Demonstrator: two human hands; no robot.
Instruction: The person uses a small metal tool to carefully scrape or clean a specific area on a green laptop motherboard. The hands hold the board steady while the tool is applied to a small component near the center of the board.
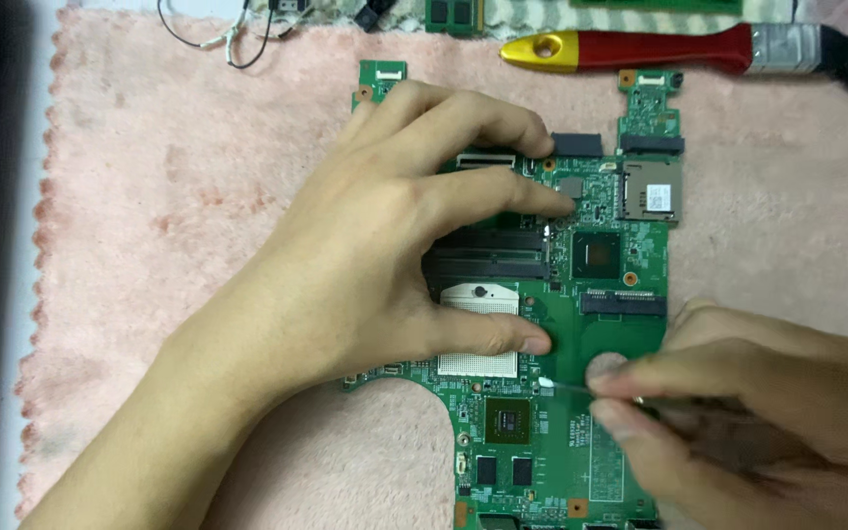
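A green laptop circuit board (620, 324) lies on a pink fluffy mat (169, 186). My left hand (385, 236) rests flat across the board's left half, with its fingertips and thumb pressing down near the white processor socket (478, 299). My right hand (738, 393) comes in from the lower right and pinches a thin pin-like tool (566, 386) between thumb and forefinger. The tool's white tip touches the board just right of the socket. A black square chip (596, 255) sits in the board's upper middle.
A paint brush with a red and yellow handle (660, 49) lies along the top edge. Thin black wires (238, 34) and small green boards (453, 15) lie at the top. A metal card slot (652, 191) sits at the board's upper right.
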